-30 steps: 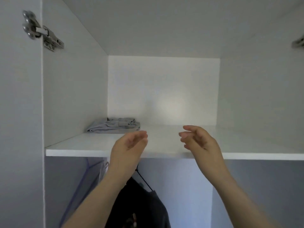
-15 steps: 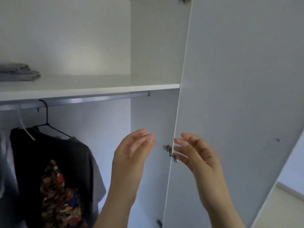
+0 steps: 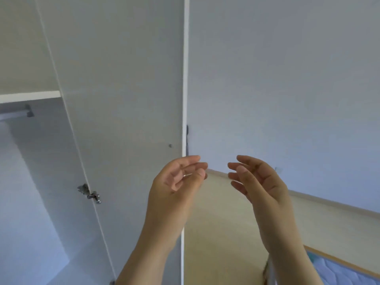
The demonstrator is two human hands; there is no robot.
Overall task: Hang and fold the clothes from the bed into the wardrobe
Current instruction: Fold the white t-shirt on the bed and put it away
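The wardrobe fills the left side, with one shelf, one rail under it, and one open door carrying one plainly visible metal hinge. Two hands are raised side by side, palms facing each other. The left hand overlaps the door's outer edge; whether it touches is unclear. The right hand is apart from the door, before the wall. Both have loosely curled fingers and hold nothing. One corner of the bed shows at lower right, below the right forearm.
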